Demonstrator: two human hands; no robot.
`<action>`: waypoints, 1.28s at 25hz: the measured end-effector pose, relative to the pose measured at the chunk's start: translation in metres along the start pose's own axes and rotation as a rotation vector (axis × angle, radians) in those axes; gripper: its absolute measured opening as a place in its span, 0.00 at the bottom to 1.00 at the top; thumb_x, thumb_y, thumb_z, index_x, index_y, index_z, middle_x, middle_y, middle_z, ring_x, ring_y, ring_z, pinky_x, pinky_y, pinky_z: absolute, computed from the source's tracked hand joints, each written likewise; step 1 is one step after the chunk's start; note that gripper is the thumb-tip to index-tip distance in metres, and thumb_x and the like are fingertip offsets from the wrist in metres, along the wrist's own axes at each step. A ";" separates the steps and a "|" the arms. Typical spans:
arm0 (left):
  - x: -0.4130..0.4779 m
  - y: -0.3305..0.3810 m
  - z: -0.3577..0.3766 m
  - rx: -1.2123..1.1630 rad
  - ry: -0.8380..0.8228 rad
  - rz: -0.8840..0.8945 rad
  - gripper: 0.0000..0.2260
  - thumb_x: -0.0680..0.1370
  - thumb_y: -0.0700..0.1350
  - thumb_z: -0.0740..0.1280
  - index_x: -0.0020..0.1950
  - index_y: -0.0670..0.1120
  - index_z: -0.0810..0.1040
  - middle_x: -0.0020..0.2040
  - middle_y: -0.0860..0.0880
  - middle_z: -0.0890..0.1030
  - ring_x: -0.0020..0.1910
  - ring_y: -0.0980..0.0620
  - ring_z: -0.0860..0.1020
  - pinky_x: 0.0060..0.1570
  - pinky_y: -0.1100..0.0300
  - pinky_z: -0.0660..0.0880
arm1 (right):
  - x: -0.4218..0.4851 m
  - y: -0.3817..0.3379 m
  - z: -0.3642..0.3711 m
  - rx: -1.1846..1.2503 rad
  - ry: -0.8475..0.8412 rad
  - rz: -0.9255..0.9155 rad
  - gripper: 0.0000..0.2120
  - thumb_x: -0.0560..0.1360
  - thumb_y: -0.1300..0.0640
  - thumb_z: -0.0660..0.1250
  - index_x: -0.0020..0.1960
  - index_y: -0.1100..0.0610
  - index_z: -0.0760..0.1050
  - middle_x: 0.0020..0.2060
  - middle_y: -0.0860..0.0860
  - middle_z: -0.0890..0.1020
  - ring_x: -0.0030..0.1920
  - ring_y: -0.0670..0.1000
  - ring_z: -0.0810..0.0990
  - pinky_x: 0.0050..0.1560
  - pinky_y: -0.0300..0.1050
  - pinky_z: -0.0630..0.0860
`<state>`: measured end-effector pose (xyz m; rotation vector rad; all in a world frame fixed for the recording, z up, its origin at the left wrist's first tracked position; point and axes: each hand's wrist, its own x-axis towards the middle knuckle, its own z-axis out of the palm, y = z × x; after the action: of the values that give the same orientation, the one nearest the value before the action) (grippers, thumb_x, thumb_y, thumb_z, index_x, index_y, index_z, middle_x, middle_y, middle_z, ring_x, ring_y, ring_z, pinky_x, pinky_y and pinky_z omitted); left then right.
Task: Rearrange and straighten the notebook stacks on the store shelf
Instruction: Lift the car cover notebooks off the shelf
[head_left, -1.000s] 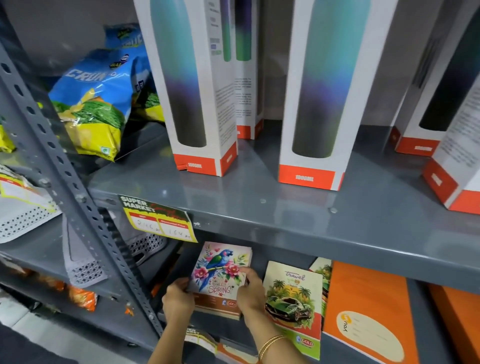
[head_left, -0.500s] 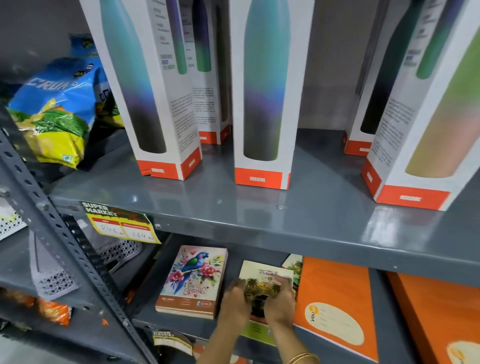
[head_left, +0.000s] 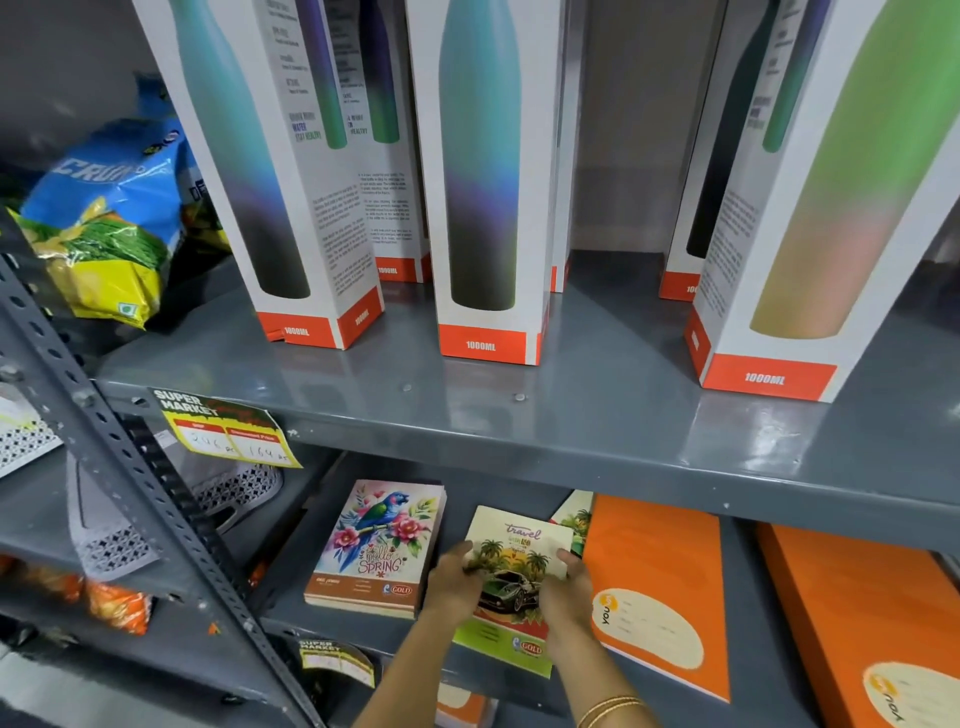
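On the lower grey shelf (head_left: 332, 621) lies a stack of "Hello Spring" parrot notebooks (head_left: 382, 545) at the left. Right of it is the green "Travel" car notebook stack (head_left: 514, 561), its front edge overhanging the shelf. My left hand (head_left: 454, 582) grips its left side and my right hand (head_left: 569, 587) its right side. Another Travel notebook (head_left: 574, 514) peeks out behind, tucked under a tall orange notebook stack (head_left: 657, 582). A second orange stack (head_left: 852, 618) lies at the far right.
The upper shelf (head_left: 519, 415) holds several tall white 1000ML bottle boxes (head_left: 488, 208) and snack bags (head_left: 104, 223) at the left. A yellow price tag (head_left: 223, 431) hangs from its edge. A slotted upright (head_left: 130, 483) and grey mesh baskets (head_left: 114, 540) stand left.
Both hands left the Hello Spring stack, which now lies flat on the shelf, and moved right onto the Travel stack, gripping its sides. The view shifted right.
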<state>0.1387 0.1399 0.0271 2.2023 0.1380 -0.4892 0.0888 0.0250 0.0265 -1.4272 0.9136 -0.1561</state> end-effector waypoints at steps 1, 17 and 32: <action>0.000 -0.001 -0.004 -0.058 -0.005 -0.018 0.19 0.77 0.35 0.61 0.67 0.46 0.73 0.62 0.43 0.78 0.60 0.43 0.76 0.61 0.53 0.74 | 0.001 -0.002 -0.005 0.055 -0.015 0.026 0.24 0.76 0.73 0.54 0.67 0.56 0.69 0.65 0.58 0.73 0.59 0.59 0.74 0.50 0.48 0.74; 0.024 -0.031 -0.123 -0.296 0.280 -0.032 0.13 0.76 0.33 0.62 0.58 0.40 0.79 0.56 0.40 0.82 0.48 0.41 0.80 0.53 0.47 0.80 | -0.022 -0.048 0.082 0.182 -0.409 0.101 0.27 0.74 0.76 0.51 0.66 0.56 0.70 0.43 0.49 0.78 0.39 0.50 0.80 0.42 0.48 0.79; 0.061 -0.058 -0.151 -0.108 0.288 -0.043 0.11 0.78 0.38 0.58 0.49 0.38 0.80 0.53 0.32 0.80 0.41 0.40 0.74 0.41 0.55 0.67 | -0.019 -0.040 0.148 -0.002 -0.353 0.090 0.23 0.76 0.70 0.51 0.61 0.48 0.69 0.52 0.57 0.79 0.47 0.60 0.84 0.37 0.49 0.82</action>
<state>0.2242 0.2892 0.0453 2.1561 0.3573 -0.1803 0.1845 0.1429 0.0522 -1.3578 0.6839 0.1604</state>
